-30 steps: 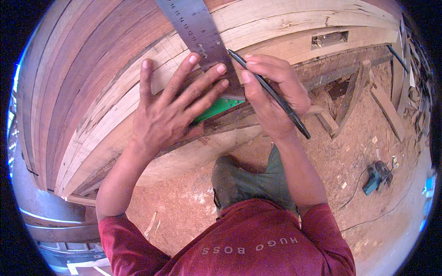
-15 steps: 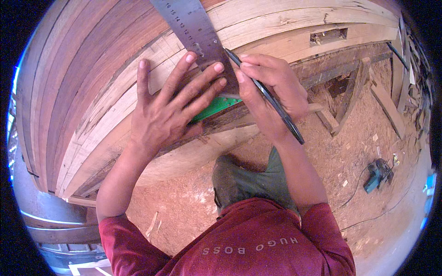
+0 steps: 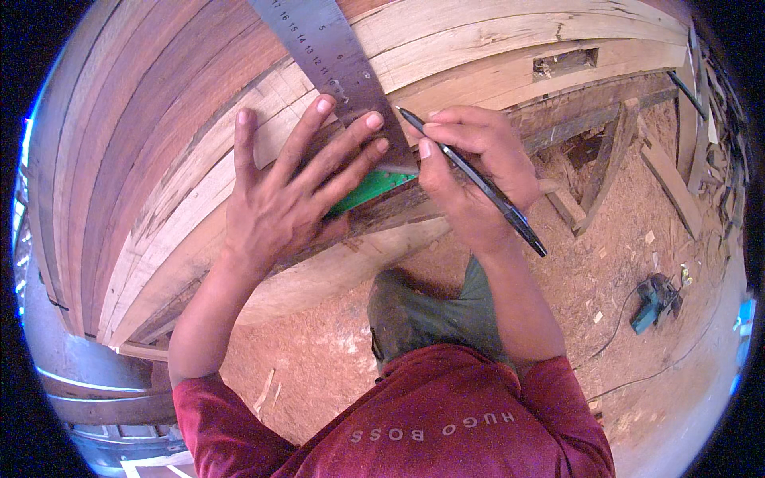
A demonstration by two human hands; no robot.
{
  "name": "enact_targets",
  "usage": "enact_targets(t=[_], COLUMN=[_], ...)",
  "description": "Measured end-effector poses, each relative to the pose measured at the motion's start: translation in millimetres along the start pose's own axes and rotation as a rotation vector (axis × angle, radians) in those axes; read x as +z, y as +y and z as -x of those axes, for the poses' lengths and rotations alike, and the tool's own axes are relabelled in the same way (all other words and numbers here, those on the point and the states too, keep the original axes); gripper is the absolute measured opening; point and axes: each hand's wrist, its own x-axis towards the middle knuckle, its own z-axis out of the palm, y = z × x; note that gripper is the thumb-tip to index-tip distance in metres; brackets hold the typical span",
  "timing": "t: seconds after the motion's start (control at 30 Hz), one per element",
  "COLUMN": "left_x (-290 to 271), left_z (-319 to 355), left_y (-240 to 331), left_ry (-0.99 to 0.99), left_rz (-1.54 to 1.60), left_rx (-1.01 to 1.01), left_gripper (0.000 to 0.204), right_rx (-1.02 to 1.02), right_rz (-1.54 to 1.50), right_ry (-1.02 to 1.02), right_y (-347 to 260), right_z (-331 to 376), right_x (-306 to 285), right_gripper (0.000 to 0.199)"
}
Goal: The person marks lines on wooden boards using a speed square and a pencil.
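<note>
A steel try square [image 3: 327, 56] with a green stock [image 3: 373, 190] lies across curved wooden planks [image 3: 446, 48]. Its stock sits along their near edge. My left hand [image 3: 287, 183] rests spread on the square and the pale planks beside it, fingers apart and pressing from above. In my right hand [image 3: 486, 163] is a black pen [image 3: 478, 179], pinched between thumb and fingers. The pen's tip is just right of the blade's edge, close over the pale plank; whether it touches the wood I cannot tell.
A rectangular slot [image 3: 566, 63] is cut in a plank to the right. Below are wooden offcuts [image 3: 671, 187] and a corded teal power tool [image 3: 655, 304] on a floor covered in sawdust. More scrap wood [image 3: 717, 167] is piled at the far right.
My right hand has shifted slightly right and down, drawing the pen's tip away from the blade's edge. My left hand keeps its place on the square.
</note>
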Motion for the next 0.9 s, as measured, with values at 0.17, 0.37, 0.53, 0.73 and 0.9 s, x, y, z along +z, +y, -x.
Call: enact_targets(t=[0.17, 0.37, 0.53, 0.73, 0.9], left_x=[-0.6, -0.3, -0.1, 2.1, 1.3], left_z=[-0.5, -2.4, -1.6, -1.1, -1.7], left_y=[-0.2, 2.0, 2.5, 0.6, 0.0], left_ry=[-0.001, 0.003, 0.005, 0.02, 0.014], left_rz=[-0.002, 0.006, 0.016, 0.015, -0.008], left_rx=[0.001, -0.007, -0.013, -0.005, 0.006], left_gripper=[0.111, 0.111, 0.111, 0.111, 0.109], right_rx=[0.011, -0.014, 0.086, -0.019, -0.028], right_rz=[-0.027, 0.009, 0.005, 0.004, -0.029], right_ry=[0.014, -0.048, -0.118, -0.166, -0.02], right_y=[0.9, 7.9, 1.5, -5.3, 6.1], right_z=[4.4, 30.1, 27.8, -22.9, -6.5], right_x=[4.8, -6.2, -15.8, -1.9, 0.5], right_gripper=[0.022, 0.021, 0.02, 0.017, 0.018])
